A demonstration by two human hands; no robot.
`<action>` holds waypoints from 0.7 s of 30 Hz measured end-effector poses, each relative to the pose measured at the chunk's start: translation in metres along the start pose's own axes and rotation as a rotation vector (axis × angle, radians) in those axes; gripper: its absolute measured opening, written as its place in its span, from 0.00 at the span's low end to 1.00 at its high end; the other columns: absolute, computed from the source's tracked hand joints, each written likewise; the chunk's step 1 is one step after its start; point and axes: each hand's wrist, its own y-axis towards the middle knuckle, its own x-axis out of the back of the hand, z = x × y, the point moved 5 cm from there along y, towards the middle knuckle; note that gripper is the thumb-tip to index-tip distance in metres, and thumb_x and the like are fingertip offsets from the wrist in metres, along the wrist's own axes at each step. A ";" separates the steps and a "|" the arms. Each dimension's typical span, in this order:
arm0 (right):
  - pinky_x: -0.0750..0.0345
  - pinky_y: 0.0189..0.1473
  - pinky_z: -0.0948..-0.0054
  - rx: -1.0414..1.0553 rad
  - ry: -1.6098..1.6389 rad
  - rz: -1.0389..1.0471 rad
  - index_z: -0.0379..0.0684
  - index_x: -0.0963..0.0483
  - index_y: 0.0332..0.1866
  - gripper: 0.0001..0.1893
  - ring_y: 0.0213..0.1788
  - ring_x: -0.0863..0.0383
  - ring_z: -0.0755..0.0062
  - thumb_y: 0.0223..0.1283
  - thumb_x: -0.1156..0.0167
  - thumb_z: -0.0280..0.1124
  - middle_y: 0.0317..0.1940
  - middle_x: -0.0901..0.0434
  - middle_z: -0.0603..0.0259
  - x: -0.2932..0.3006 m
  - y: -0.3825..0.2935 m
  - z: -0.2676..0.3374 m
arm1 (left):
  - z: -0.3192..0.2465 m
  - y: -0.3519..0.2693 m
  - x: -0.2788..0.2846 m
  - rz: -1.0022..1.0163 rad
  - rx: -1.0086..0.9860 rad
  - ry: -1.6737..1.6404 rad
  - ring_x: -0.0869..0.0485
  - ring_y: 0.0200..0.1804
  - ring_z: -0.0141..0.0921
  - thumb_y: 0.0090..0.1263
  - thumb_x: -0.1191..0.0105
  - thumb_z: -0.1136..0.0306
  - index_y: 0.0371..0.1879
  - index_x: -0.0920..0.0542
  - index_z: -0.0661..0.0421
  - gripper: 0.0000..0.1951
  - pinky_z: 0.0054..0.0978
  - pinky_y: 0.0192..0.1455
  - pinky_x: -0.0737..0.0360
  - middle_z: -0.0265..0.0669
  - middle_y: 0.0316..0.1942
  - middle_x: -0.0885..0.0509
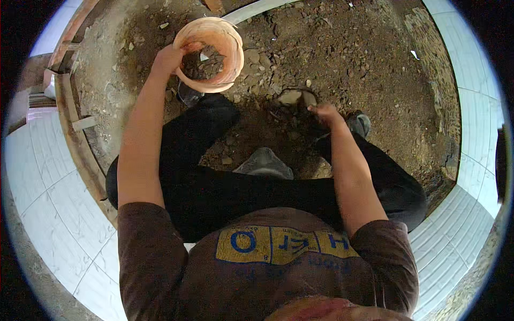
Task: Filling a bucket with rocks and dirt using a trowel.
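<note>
My left hand (168, 60) grips the near-left wall of a round orange bucket (235, 48), its fingers over the rim. Inside the bucket show soil, bits of stone and a white shard (204, 56). My right hand (327, 114) is low over the loose soil, closed around what looks like a small hand tool (308, 98). Its handle is hidden by the fingers, and its exact kind is unclear. Beside the tool a pale, flat-looking patch (289, 97), perhaps a stone, lies in the dug soil (295, 120).
Brown soil with rubble (341, 48) spreads before me between my dark-trousered legs. My shoes (359, 123) stand on it. A grey object (264, 163) shows between my thighs. Wooden boards (74, 116) edge the left side. White tiles (46, 160) lie beyond, and more tiles (470, 76) border the right.
</note>
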 end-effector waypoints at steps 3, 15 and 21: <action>0.25 0.32 0.58 -0.118 0.140 0.207 0.43 0.20 0.53 0.35 0.30 0.18 0.62 0.51 0.37 0.64 0.38 0.16 0.50 0.007 -0.018 0.037 | 0.014 -0.011 0.005 -0.100 0.063 -0.039 0.20 0.49 0.49 0.69 0.55 0.56 0.45 0.20 0.60 0.20 0.46 0.52 0.25 0.54 0.45 0.18; 0.33 0.23 0.71 -0.304 0.953 0.328 0.41 0.35 0.67 0.34 0.21 0.34 0.75 0.61 0.38 0.52 0.33 0.24 0.58 -0.082 -0.023 0.050 | 0.034 0.023 -0.016 -0.243 -0.185 0.133 0.18 0.48 0.49 0.68 0.54 0.59 0.46 0.19 0.63 0.20 0.43 0.52 0.24 0.53 0.41 0.16; 0.39 0.18 0.78 -0.268 1.175 0.324 0.43 0.29 0.52 0.21 0.17 0.36 0.80 0.66 0.43 0.49 0.24 0.27 0.67 -0.074 -0.029 0.038 | 0.088 0.044 -0.055 0.037 0.186 -0.150 0.17 0.44 0.48 0.68 0.56 0.56 0.40 0.18 0.66 0.22 0.44 0.48 0.24 0.55 0.39 0.16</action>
